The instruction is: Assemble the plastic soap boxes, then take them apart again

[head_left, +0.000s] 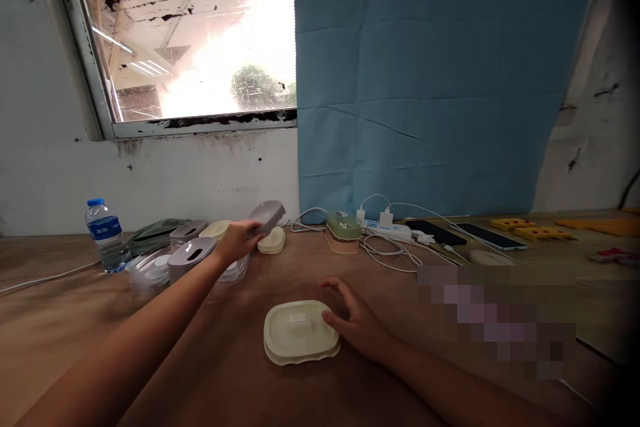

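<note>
Brown tabletop [210, 360], blue cloth [425, 93] hanging behind it, and the left hand [239, 241] is out at the back, gripping a tilted, shallow grey piece [269, 216] near a small cream box [272, 241]; closer in, the right hand [357, 321] curves wide, thumb over the right edge of the cream container [297, 333] front and centre, contact hard to tell.
</note>
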A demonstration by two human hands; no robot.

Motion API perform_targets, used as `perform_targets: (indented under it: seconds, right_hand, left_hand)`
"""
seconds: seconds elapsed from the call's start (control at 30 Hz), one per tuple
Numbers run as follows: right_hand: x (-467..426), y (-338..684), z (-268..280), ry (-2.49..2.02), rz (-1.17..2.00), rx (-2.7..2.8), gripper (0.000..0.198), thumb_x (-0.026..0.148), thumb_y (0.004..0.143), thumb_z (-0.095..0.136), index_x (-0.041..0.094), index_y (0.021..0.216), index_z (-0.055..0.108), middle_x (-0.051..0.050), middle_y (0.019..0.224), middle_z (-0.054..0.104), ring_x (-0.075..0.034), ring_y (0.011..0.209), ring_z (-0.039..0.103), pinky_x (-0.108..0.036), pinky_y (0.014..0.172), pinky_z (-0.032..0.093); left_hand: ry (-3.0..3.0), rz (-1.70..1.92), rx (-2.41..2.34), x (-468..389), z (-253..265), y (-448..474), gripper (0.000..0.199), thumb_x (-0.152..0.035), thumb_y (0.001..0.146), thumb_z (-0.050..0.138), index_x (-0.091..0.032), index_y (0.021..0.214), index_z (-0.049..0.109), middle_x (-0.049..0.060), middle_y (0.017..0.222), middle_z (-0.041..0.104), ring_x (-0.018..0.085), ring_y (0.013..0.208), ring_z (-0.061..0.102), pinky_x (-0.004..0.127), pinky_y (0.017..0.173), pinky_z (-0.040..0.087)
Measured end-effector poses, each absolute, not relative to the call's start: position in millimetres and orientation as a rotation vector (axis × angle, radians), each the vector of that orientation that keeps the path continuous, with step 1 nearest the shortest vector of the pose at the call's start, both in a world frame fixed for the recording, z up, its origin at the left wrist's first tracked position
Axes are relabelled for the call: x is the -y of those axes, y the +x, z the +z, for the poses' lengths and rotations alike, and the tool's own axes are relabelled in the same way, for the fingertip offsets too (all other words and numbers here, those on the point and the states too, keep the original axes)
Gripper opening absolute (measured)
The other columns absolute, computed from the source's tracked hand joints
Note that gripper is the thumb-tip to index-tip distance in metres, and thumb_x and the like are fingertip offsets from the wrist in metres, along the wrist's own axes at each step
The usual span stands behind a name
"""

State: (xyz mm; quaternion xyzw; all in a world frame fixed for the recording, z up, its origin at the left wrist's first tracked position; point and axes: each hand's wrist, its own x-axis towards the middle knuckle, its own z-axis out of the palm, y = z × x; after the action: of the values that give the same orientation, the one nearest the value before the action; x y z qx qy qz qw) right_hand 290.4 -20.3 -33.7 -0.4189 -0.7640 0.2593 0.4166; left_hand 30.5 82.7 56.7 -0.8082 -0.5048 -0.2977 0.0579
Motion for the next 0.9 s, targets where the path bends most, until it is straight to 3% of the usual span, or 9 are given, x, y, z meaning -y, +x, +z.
perform_targets:
  seconds: [0.1,0.2,0.47,0.7,0.9]
  right_hand:
    - [32.2,287.8,-24.8,-1.009,0.587,2.119,0.036,0.014,0.067,0.052,0.021,0.102,0.046,-0.005,0.105,0.049,-0.021,0.100,0.047,-0.036,0.089,0.038]
    - [37.3,287.1,-20.0,-0.949,0.558,2.250,0.035,0.011,0.064,0.053,0.022,0.097,0.049,-0.004,0.103,0.048,-0.020,0.101,0.045,-0.033,0.089,0.037]
    - [34.3,288.8,-18.6,-0.927,0.566,2.305,0.028,0.012,0.067,0.054,0.022,0.093,0.051,-0.003,0.101,0.048,-0.020,0.102,0.044,-0.032,0.090,0.035]
    - [33.8,288.5,-19.4,-0.929,0.555,2.315,0.024,0.013,0.068,0.054,0.022,0.091,0.053,-0.003,0.099,0.048,-0.019,0.100,0.045,-0.032,0.089,0.036]
    - [32.8,289.1,-20.7,-0.897,0.553,2.324,0.021,0.014,0.070,0.054,0.022,0.089,0.053,-0.004,0.098,0.049,-0.020,0.098,0.045,-0.033,0.087,0.037]
  left_hand:
    - [-2.354,-0.764,1.714,-129.1,57.0,28.7,0.024,-0.027,0.073,0.055,-0.014,0.091,0.065,0.006,0.089,0.067,0.019,0.084,0.059,0.024,0.074,0.043]
    - [-2.294,-0.638,1.840,-157.2,46.9,26.5,0.016,-0.024,0.068,0.058,-0.014,0.078,0.067,0.007,0.078,0.067,0.019,0.076,0.060,0.024,0.066,0.042]
    - [-2.222,-0.370,1.991,-172.2,27.1,21.0,0.007,-0.022,0.068,0.060,-0.017,0.071,0.063,0.007,0.080,0.066,0.019,0.078,0.060,0.023,0.063,0.041]
    - [-2.268,-0.169,2.028,-170.8,24.4,20.9,0.022,-0.032,0.082,0.050,-0.012,0.090,0.057,0.005,0.092,0.060,0.015,0.083,0.057,0.034,0.074,0.046]
    - [-2.313,-0.078,2.045,-173.0,22.7,17.4,0.025,-0.029,0.083,0.049,-0.013,0.102,0.053,0.006,0.102,0.056,0.017,0.089,0.055,0.036,0.076,0.047]
